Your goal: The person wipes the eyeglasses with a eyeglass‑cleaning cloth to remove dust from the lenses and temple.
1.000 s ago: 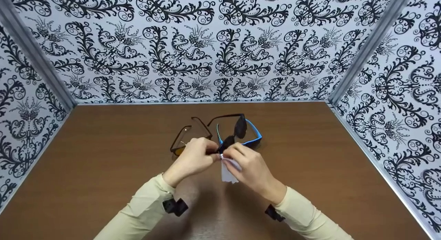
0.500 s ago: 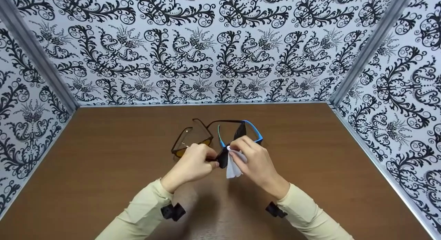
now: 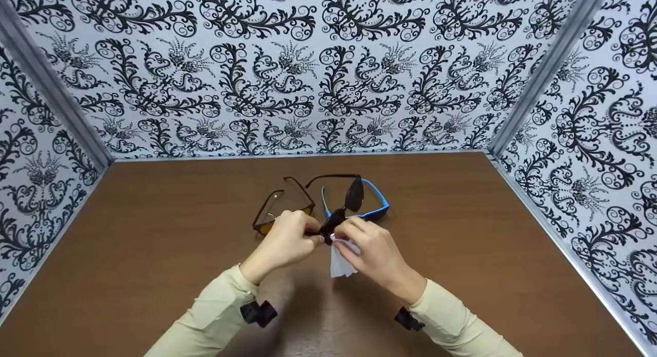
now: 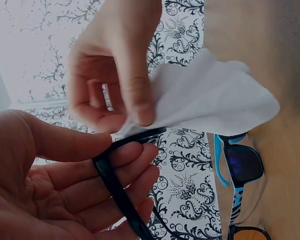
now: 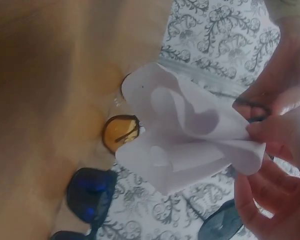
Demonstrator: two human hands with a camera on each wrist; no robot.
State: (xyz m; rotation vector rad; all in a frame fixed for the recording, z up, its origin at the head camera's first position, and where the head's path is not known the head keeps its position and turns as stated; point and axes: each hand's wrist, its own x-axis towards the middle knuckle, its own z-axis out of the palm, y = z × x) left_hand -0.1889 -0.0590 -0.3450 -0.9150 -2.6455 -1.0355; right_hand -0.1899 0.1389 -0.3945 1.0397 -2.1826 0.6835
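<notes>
Black sunglasses (image 3: 354, 194) with dark lenses are held up above the table, one temple stretching away to the back. My left hand (image 3: 287, 239) pinches their frame near a hinge, thumb against fingers, as the left wrist view shows. A white cloth (image 4: 217, 97) hangs from my right hand (image 3: 377, 246), whose thumb and fingers pinch it against the sunglasses close to the left fingertips. In the right wrist view the draped cloth hides much of the frame; one dark lens (image 5: 222, 222) shows below it.
Glasses with yellow lenses (image 3: 265, 227) lie on the brown table (image 3: 179, 234), behind the left hand. Blue-and-black sunglasses (image 3: 380, 194) lie behind the right hand, partly covered by the held pair. Patterned white walls (image 3: 287, 90) enclose the table's back and sides.
The held sunglasses turned edge-on and back again. The cloth and right hand shifted right along the frame, then returned left and lower, near the left fingertips. Both hands kept their hold.
</notes>
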